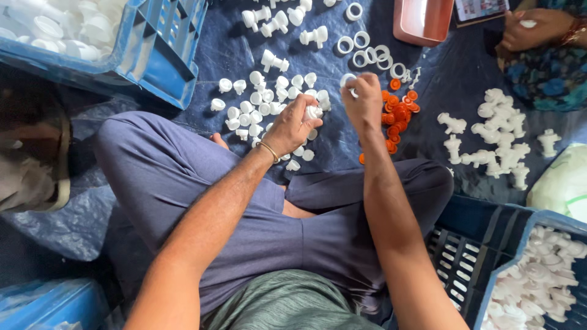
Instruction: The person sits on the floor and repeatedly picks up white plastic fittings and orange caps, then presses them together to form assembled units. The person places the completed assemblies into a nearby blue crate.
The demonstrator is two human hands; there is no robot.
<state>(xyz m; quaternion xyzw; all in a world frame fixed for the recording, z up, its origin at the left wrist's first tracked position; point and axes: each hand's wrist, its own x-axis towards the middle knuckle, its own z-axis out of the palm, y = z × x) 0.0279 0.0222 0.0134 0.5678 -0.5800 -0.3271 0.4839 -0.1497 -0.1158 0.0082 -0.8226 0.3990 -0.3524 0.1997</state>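
Observation:
I sit cross-legged on a dark blue tarp [330,146]. My left hand [293,125] grips a small white plastic fitting [313,112] just above a cluster of white caps [263,104]. My right hand [364,101] pinches a white ring [348,80] between its fingertips, right beside a pile of orange rings [400,113]. Loose white rings [367,52] lie just beyond my right hand. A thin bracelet circles my left wrist.
Blue crates with white parts stand at top left [153,61] and bottom right [483,244]. Assembled white fittings [501,140] lie at right, more at top centre [281,21]. An orange tray [422,21] and another person's hand [535,27] are at top right.

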